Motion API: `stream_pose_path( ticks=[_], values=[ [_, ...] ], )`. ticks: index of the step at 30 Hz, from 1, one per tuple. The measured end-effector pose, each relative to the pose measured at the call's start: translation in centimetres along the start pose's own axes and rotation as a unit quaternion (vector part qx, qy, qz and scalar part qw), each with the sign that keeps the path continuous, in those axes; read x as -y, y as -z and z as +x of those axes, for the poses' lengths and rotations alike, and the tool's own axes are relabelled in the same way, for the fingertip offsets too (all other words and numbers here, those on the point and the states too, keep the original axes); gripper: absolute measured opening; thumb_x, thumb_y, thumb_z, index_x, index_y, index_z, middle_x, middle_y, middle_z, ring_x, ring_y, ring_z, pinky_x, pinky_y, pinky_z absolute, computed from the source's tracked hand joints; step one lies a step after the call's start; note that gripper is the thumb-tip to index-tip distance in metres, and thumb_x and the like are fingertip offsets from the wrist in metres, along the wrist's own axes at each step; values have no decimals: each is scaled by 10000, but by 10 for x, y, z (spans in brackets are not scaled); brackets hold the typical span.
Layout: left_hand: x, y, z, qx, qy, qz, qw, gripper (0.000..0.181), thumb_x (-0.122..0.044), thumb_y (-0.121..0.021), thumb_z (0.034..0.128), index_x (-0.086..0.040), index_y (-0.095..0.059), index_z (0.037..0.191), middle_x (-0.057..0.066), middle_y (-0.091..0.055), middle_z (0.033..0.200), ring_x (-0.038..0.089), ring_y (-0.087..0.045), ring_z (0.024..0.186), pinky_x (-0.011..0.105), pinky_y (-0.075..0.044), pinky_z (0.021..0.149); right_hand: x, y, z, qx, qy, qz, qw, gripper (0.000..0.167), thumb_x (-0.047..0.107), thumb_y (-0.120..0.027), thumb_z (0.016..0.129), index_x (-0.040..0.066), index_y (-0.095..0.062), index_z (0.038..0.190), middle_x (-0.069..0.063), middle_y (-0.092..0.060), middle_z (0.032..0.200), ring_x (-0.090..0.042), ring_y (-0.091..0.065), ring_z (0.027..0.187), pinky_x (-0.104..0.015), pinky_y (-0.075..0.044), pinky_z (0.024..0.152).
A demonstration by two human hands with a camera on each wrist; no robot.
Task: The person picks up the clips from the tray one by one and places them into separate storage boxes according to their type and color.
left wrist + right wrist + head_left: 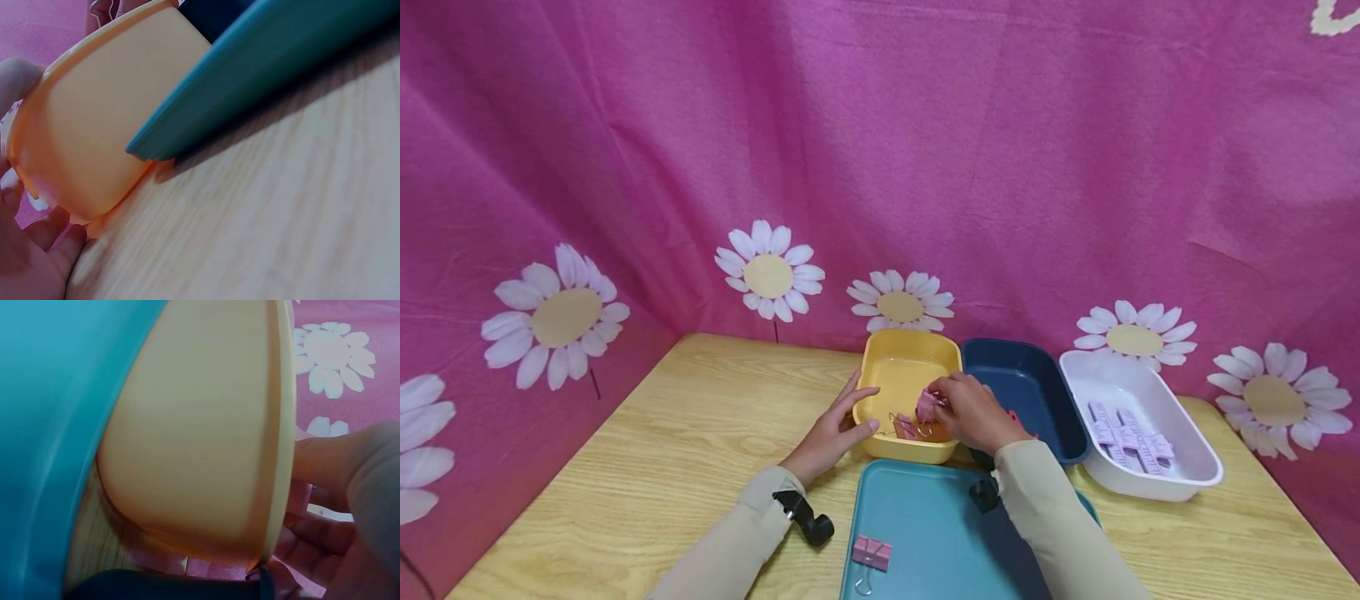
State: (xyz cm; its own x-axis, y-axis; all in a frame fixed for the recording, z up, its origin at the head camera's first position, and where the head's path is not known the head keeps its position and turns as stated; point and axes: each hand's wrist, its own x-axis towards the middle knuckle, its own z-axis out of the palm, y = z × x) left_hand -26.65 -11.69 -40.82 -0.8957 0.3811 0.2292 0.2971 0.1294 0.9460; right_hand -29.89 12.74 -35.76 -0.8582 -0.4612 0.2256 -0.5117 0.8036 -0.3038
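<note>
Inside the yellow bin (910, 452), my right hand (977, 408) pinches a pink binder clip (927, 406) between thumb and fingers. Another pink binder clip (904, 427) lies on the bin floor beside it. My left hand (831, 429) holds the bin's left side, its thumb and index finger over the rim. In the left wrist view, the lower fingers (50, 231) bend against the outside of the bin wall. A further pink binder clip (872, 553) lies on the teal tray (940, 517). The right wrist view shows the yellow bin wall hiding most of the held clip.
A dark blue bin (1026, 383) stands right of the yellow one, a bit of pink showing inside, partly behind my right arm. Farther right, a white bin (1187, 483) holds several light purple strip-shaped items (1127, 437). A pink flowered curtain (880, 167) hangs behind the wooden table (722, 400).
</note>
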Motion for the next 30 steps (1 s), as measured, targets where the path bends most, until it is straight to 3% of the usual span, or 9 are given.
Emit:
stream_pose_path(
  ticks=[5, 19, 26, 30],
  values=[
    [0, 0, 0, 33, 44, 13, 10000, 551, -187, -579, 976, -62, -375, 1472, 62, 20, 1623, 292, -109, 1459, 445, -203, 1155, 0, 0, 1, 60, -138, 25, 9999, 282, 143, -721, 869, 40, -685, 1129, -76, -624, 992, -230, -557, 946, -427, -503, 864],
    [2, 1, 1, 26, 13, 7, 10000, 552, -192, -579, 976, -69, -376, 1474, 53, 19, 1623, 301, -112, 1460, 450, -215, 1152, -4, 0, 7, 6, -15, -32, 10000, 267, 134, -731, 854, 36, -696, 1100, -74, -626, 940, -227, -570, 887, -427, -503, 810],
    [2, 0, 1, 8, 57, 3, 10000, 559, -202, -586, 972, -69, -377, 1474, 42, 15, 1624, 283, -139, 1455, 433, -228, 1150, -6, 1, 7, 184, 16, 278, 9994, 465, 326, -738, 848, 4, -656, 1174, -145, -659, 1072, -279, -591, 986, -498, -485, 872],
    [3, 0, 1, -9, 95, -33, 9999, 560, -200, -587, 972, -71, -377, 1474, 28, 10, 1625, 274, -141, 1457, 426, -228, 1151, -6, 2, 6, 237, -15, 430, 9988, 470, 348, -758, 828, 26, -668, 1159, -128, -661, 1070, -273, -589, 991, -477, -494, 862]
  ],
)
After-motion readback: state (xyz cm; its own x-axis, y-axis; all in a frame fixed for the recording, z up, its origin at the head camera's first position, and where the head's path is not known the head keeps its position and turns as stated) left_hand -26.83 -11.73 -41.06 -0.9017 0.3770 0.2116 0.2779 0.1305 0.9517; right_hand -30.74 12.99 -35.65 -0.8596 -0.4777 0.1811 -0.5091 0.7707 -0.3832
